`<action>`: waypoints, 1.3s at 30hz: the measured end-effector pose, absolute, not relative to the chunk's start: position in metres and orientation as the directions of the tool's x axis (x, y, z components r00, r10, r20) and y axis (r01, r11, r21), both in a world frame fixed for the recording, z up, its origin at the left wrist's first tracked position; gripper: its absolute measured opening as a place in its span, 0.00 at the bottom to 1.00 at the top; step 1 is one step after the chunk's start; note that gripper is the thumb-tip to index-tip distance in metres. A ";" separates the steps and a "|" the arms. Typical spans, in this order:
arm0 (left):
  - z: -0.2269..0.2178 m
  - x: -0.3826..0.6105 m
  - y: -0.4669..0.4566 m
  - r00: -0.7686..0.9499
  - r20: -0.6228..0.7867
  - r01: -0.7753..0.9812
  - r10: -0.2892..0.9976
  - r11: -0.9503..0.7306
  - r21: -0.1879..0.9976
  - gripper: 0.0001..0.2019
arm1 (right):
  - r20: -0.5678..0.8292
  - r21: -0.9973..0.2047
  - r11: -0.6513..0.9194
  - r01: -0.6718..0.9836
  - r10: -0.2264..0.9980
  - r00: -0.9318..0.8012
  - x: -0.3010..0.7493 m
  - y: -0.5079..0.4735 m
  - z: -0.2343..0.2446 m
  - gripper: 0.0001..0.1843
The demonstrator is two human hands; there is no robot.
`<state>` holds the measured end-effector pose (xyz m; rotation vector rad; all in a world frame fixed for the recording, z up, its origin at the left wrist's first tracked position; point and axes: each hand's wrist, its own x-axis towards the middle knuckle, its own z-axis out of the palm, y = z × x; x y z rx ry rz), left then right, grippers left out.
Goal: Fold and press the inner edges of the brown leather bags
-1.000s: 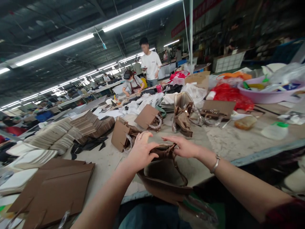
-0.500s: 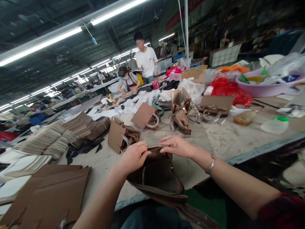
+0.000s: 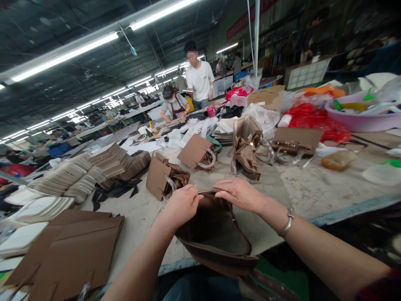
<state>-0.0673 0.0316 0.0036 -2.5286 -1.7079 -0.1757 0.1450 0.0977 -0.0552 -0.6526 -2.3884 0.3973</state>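
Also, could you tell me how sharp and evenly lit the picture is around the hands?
Head view: even overhead light, fluorescent tubes blown out white; left hand and right hand gripping the brown bag look fairly sharp; frame edges smear, and the pole leans from wide-angle distortion.

Factory floor, bag assembly: long worktables [image 3: 300, 188], stacked cut panels [image 3: 84, 175], unfinished brown bags [image 3: 247, 146], strip lights [image 3: 65, 54], workers at benches.

Brown bags [image 3: 216, 234]: five, one at 6 o'clock, four from 11 to 1
Flat brown panels [image 3: 72, 251]: two, 8 o'clock
Pink basins [image 3: 363, 123]: one, 2 o'clock
People [image 3: 199, 79]: two, 12 o'clock
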 end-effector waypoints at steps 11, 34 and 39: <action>0.001 -0.068 0.031 0.350 0.174 0.934 0.921 -0.356 0.007 0.13 | 0.512 -0.410 0.829 0.380 0.555 -0.656 0.122 0.095 -0.044 0.12; 0.008 -0.095 0.015 0.353 0.191 0.886 0.916 -0.393 0.245 0.10 | 0.403 -0.304 0.832 0.464 0.554 -0.728 0.119 0.092 -0.032 0.16; 0.003 -0.091 0.015 0.231 0.245 0.924 0.942 -0.291 0.247 0.11 | 0.428 -0.333 0.839 0.431 0.542 -0.723 0.119 0.089 -0.032 0.15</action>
